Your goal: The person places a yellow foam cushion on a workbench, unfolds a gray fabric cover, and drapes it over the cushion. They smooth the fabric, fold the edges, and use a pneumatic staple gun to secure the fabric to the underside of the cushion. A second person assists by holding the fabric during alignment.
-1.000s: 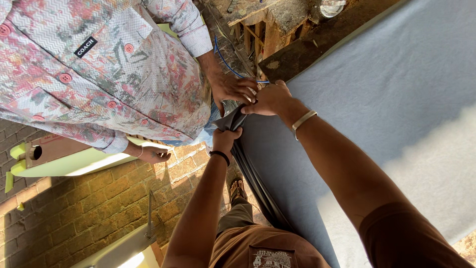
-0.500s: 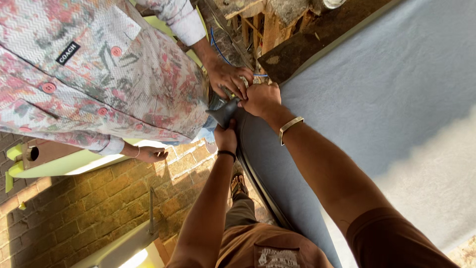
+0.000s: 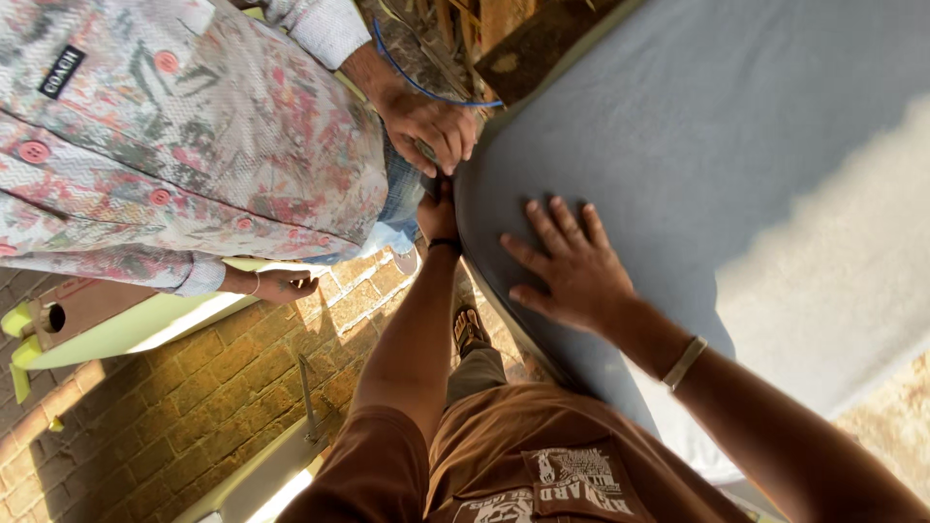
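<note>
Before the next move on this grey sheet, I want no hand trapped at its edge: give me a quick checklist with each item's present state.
1. Right hand flat on the grey sheet, fingers spread: ok.
2. Left hand at the sheet's edge: cannot tell what it grips, since it is partly hidden.
3. Other person's hand close above the left hand at the same edge: not ok, crowded.
4. Blue cord running over that person's wrist: cannot tell whether it is caught.
5. Foot on the brick paving, beside the sheet's edge: ok.
</note>
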The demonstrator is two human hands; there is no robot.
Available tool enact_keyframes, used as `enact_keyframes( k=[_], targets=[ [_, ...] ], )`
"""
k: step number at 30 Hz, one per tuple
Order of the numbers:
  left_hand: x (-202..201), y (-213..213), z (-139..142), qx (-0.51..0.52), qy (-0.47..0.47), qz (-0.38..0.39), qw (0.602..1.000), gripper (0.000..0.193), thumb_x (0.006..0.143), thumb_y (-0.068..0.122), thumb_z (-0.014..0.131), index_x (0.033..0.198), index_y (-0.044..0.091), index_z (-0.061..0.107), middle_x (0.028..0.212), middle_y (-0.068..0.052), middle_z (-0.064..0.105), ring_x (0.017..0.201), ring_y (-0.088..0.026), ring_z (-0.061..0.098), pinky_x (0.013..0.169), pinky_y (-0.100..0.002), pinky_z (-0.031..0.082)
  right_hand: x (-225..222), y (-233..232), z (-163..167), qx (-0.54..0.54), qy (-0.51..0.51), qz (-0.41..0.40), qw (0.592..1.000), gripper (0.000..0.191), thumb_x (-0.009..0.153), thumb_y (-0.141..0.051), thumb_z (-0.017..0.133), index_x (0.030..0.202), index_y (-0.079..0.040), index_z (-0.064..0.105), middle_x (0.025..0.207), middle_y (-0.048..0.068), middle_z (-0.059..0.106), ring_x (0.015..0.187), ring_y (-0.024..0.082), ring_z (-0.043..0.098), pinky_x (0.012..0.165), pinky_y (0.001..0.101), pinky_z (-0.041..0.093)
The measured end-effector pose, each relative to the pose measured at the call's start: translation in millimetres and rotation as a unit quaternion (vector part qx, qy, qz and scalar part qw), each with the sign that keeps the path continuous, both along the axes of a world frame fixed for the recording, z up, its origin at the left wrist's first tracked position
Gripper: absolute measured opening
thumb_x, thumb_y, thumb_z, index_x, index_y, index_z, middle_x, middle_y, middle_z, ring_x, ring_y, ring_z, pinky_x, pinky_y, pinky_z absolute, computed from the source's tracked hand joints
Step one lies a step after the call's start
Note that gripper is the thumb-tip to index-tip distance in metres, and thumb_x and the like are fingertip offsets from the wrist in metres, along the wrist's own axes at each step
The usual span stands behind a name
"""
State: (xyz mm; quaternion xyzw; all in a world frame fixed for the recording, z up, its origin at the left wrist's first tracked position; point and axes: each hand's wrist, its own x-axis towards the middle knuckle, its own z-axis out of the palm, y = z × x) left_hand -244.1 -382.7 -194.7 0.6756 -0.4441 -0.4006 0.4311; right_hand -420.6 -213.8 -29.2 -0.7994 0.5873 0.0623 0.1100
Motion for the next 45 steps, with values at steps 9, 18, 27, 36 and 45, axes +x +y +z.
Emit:
enact_keyframes(
  k=[9, 18, 27, 36, 45],
  targets=[
    [6, 24, 5, 0.006, 0.172, -0.06, 0.983, 0.044, 0.097, 0.034, 0.065, 0.12, -0.004, 0.069, 0.108, -0.018, 0.076, 0.092, -0.027, 0.073, 0.078, -0.038, 0.056, 42, 99, 12, 0.043, 0.027, -0.027, 0.998, 0.071, 0.093, -0.057, 0.054, 0.157, -0.046, 0.027, 0.173, 0.003, 0.005, 0.157, 0.028, 0.004, 0.122, 0.06, 0.002],
    [56, 215, 0, 0.283, 0.417, -0.333, 0.797, 0.031, 0.095, 0.015, 0.049, 0.122, 0.003, 0.058, 0.11, -0.013, 0.067, 0.093, -0.022, 0.069, 0.079, -0.037, 0.059, 48, 122, 2, -0.065, -0.102, -0.218, 0.968, 0.075, 0.094, -0.064, 0.049, 0.157, -0.029, 0.031, 0.167, 0.007, 0.018, 0.153, 0.024, 0.014, 0.124, 0.05, 0.006],
    [22, 246, -37, 0.38, 0.07, -0.305, 0.87, 0.019, 0.099, 0.013, 0.051, 0.101, -0.003, 0.061, 0.078, -0.013, 0.065, 0.057, -0.021, 0.062, 0.047, -0.034, 0.042, 86, 209, -64, -0.252, -0.169, -0.317, 0.899, 0.043, 0.096, -0.034, 0.067, 0.135, -0.017, 0.063, 0.151, 0.006, 0.056, 0.14, 0.024, 0.051, 0.118, 0.0461, 0.037],
    [5, 261, -28, 0.313, -0.017, -0.294, 0.903, 0.025, 0.091, 0.016, 0.057, 0.085, -0.003, 0.072, 0.073, -0.017, 0.071, 0.051, -0.02, 0.064, 0.041, -0.032, 0.042, 128, 333, -123, -0.012, -0.596, -0.647, 0.476, 0.039, 0.093, -0.014, 0.063, 0.132, -0.008, 0.06, 0.124, 0.01, 0.071, 0.106, 0.019, 0.071, 0.09, 0.037, 0.058],
    [-1, 274, 8, 0.341, -0.009, -0.273, 0.899, 0.022, 0.09, 0.007, 0.048, 0.09, 0.001, 0.069, 0.077, -0.009, 0.071, 0.053, -0.015, 0.061, 0.041, -0.029, 0.038, 70, 382, -146, -0.261, -0.672, -0.661, 0.206, 0.073, 0.094, -0.006, 0.061, 0.151, -0.011, 0.017, 0.117, 0.015, 0.056, 0.105, 0.03, 0.063, 0.089, 0.0448, 0.055]
  ],
)
